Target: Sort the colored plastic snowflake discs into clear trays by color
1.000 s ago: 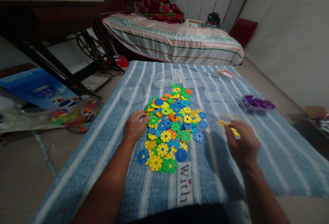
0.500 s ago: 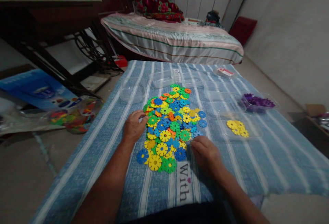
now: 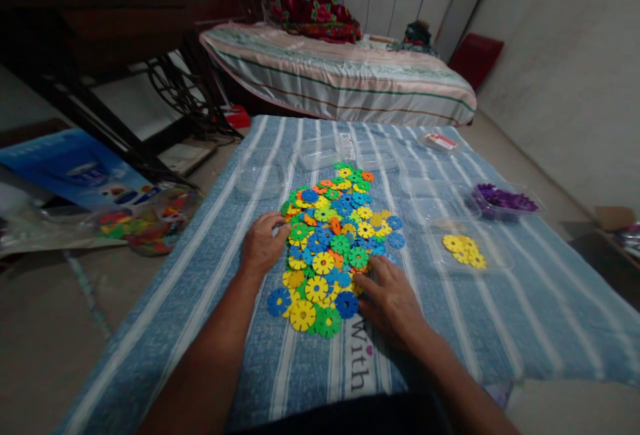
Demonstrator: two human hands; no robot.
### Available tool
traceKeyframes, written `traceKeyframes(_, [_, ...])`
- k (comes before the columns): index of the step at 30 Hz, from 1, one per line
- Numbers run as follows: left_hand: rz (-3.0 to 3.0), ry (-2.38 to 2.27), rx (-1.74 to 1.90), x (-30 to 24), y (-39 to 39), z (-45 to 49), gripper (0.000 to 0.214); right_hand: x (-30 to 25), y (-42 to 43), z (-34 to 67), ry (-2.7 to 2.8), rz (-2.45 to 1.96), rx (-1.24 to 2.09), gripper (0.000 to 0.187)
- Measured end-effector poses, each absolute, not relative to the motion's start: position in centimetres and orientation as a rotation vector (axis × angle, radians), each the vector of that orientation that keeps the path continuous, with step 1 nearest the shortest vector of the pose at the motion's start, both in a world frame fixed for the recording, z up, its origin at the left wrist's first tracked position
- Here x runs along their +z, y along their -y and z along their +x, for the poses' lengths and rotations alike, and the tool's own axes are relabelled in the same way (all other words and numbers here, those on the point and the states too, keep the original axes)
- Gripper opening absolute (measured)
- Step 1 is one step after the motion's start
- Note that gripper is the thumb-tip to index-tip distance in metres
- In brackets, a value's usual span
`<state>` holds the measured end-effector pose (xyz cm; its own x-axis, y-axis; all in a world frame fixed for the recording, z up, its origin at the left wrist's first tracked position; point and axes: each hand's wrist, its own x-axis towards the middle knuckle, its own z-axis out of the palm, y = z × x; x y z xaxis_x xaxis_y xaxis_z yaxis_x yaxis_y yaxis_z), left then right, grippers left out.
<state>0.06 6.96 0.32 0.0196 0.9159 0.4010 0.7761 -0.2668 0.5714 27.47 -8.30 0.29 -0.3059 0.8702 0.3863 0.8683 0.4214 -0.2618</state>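
Note:
Flat, notched plastic snowflake discs in yellow, green, blue and orange form a loose pile (image 3: 323,263) on the striped cloth. At the pile's left edge rests my left hand (image 3: 263,243), its fingers bent and a gap showing between thumb and forefinger; nothing shows in it. My right hand (image 3: 393,296) reaches onto the right edge with fingers spread, touching discs beside a dark blue disc (image 3: 347,304). Its fingertips partly cover yellow discs. To the right, a clear plastic box (image 3: 493,263) holds several yellow discs (image 3: 465,250).
Another clear box (image 3: 537,205) at the right contains purple discs (image 3: 505,199). Clear containers, including a round one (image 3: 260,178), stand behind the pile. A red-labelled box (image 3: 441,142) lies at the far right. Beyond the cloth-covered table (image 3: 200,302) are a bed (image 3: 340,82) and a sewing-machine stand (image 3: 175,88).
My right hand has moved left onto the pile's edge and its fingers have spread. The dark blue disc there has shifted slightly toward me. My left hand stays about where it was.

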Motion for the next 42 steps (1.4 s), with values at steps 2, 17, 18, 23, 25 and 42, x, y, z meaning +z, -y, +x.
traceKeyframes(2, [2.102, -1.767, 1.075, 0.3, -7.0, 0.0, 0.022, 0.3, 8.3, 27.2, 2.201, -1.483, -0.006, 0.041])
traceKeyframes(17, [2.088, -1.788, 1.075, 0.1, -7.1, 0.0, 0.022, -1.2, 7.4, 26.9, 2.074, -1.36, -0.135, 0.017])
traceKeyframes(18, [2.087, -1.786, 1.075, 0.2, -7.1, 0.0, 0.022, -1.2, 7.3, 26.9, 2.053, -1.327, -0.133, 0.017])
traceKeyframes(23, [2.08, -1.781, 1.069, 0.4, -7.0, 0.0, 0.021, -0.6, 7.0, 27.2, 1.888, -1.216, -0.096, 0.018])
traceKeyframes(25, [2.075, -1.782, 1.068, 0.4, -6.9, 0.1, 0.021, -0.1, 7.1, 27.6, 1.844, -1.224, -0.068, 0.018])
traceKeyframes(42, [2.103, -1.78, 1.074, 0.3, -7.0, 0.1, 0.021, 3.1, 6.9, 34.2, 1.702, -1.435, -0.38, 0.012])
